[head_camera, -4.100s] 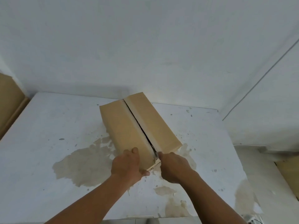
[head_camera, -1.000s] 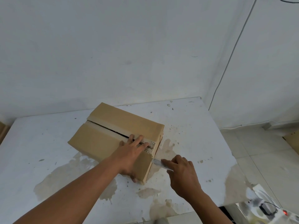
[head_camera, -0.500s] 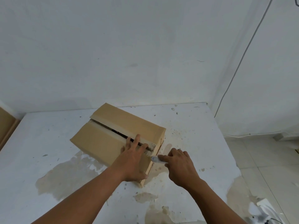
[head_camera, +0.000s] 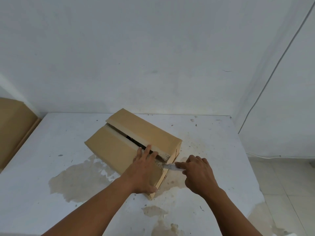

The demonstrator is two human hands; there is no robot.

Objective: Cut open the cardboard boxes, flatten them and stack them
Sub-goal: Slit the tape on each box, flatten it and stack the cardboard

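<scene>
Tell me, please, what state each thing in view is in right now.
cardboard box: top seam slit open, flaps down, not flattened
knife: blade tip against the box's right end
left hand: fingers straight, pressing the near flap
right hand: grips the knife
table: stained in patches

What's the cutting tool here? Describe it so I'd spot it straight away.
On the stained white table sits a brown cardboard box. At its near right end, the right hand grips a knife, tip against the box. It is the only slim, silvery thing there.
</scene>
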